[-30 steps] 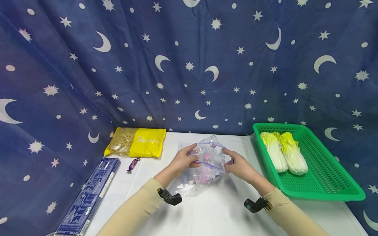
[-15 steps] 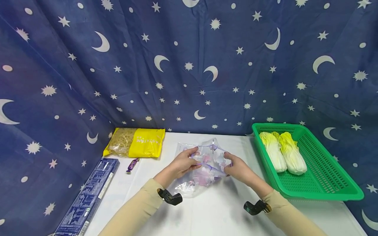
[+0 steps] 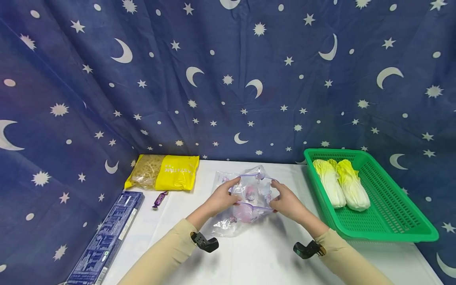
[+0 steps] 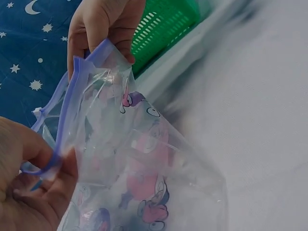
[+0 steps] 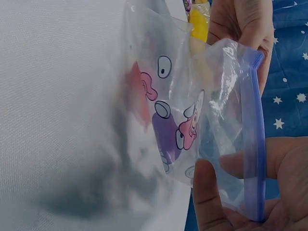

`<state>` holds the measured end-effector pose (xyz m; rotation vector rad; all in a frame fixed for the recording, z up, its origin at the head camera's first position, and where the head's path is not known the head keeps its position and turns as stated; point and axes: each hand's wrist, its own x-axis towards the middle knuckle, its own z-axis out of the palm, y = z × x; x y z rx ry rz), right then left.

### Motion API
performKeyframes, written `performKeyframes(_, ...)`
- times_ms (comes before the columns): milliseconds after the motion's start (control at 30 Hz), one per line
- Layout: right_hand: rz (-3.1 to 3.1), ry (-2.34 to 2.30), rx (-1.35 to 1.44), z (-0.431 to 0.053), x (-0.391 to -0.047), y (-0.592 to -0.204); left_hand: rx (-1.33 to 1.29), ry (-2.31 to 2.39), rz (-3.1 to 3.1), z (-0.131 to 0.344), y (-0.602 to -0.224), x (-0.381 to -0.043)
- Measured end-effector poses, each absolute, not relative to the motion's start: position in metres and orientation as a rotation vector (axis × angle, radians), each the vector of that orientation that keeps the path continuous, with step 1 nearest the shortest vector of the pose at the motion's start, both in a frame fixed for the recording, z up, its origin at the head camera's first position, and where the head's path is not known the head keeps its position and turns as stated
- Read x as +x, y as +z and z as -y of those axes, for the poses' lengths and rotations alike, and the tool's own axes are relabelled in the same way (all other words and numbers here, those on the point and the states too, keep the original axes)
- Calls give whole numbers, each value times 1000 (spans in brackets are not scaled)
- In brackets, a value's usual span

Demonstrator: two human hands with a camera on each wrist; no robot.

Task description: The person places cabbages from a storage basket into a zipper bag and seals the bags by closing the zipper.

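Note:
A clear plastic zip bag (image 3: 244,215) printed with pink and purple cartoon figures is held just over the table, its purple-edged mouth spread apart. At the mouth's left end, my left hand (image 3: 221,198) pinches the rim between thumb and fingers. The opposite end is gripped by my right hand (image 3: 287,202). In the left wrist view, a white slider (image 4: 37,111) sits on the purple zip strip (image 4: 70,103). The right wrist view shows my right thumb and fingers on both sides of the zip edge (image 5: 260,144). Only the print shows through the bag.
A green basket (image 3: 399,233) with two napa cabbages (image 3: 352,190) stands on the right. At the left lie a yellow pasta pack (image 3: 176,172), a purple-wrapped candy (image 3: 160,200) and a long blue box (image 3: 107,237). A starry curtain (image 3: 228,99) hangs behind the white table (image 3: 263,257).
The bag's mouth gapes wider, its near rim having dropped slightly toward me. My left fingers have spread a little further apart; the right hand has hardly moved.

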<state>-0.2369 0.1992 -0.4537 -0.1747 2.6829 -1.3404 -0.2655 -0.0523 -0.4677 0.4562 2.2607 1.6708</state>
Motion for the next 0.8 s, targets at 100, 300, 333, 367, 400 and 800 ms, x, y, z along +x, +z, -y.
performKeyframes(100, -2659, -1361, -160, -200, -237, -452, 503, 1691, -2260, 53, -468, -265)
performKeyframes(300, -2579, -1387, -107, -202, -235, -447, 636, 1725, -2161, 52, -469, -266)
performKeyframes(333, -2573, -1380, -104, -202, -235, -446, 646, 1726, -2148, 52, -469, -266)
performKeyframes(367, -2568, -1376, -98, -202, -234, -445, 653, 1733, -2128, 51, -469, -266)
performKeyframes(400, -2566, -1373, -100, -202, -234, -444, 649, 1741, -2111, 51, -470, -266)
performKeyframes(800, -2647, -1191, -244, -232, -208, -389, 570, 1757, -2042, 50, -467, -267)
